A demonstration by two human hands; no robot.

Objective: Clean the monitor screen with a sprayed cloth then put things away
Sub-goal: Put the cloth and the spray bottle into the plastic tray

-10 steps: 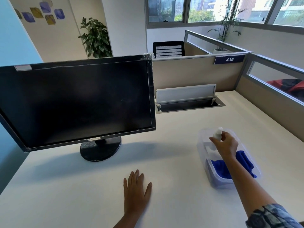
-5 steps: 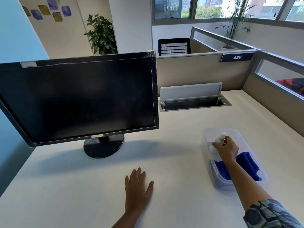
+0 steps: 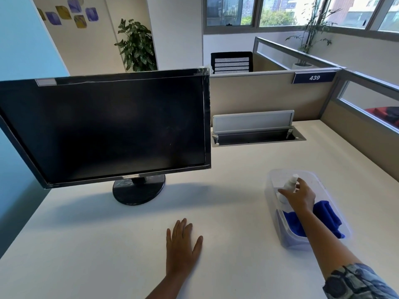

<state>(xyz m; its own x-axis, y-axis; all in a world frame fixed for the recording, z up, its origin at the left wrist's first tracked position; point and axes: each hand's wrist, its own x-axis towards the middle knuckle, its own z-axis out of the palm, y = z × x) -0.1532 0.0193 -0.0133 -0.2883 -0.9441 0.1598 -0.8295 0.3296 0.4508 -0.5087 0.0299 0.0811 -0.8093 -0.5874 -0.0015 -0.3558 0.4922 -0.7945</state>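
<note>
Left hand [image 3: 183, 244]: flat on the desk [image 3: 86, 244], fingers spread, holding nothing. Right hand [image 3: 301, 196]: inside the clear bin [image 3: 287, 242], fingers curled round a small white spray bottle [image 3: 290, 183]. Blue cloth [image 3: 326, 214]: folded in the bin's near end. Monitor [image 3: 112, 126]: far left, dark, faint specks. Judged stage: whether wiping is done cannot be told; bottle and cloth both sit in the bin.

Head-worn; faces down (over desk [image 3: 108, 244])
</note>
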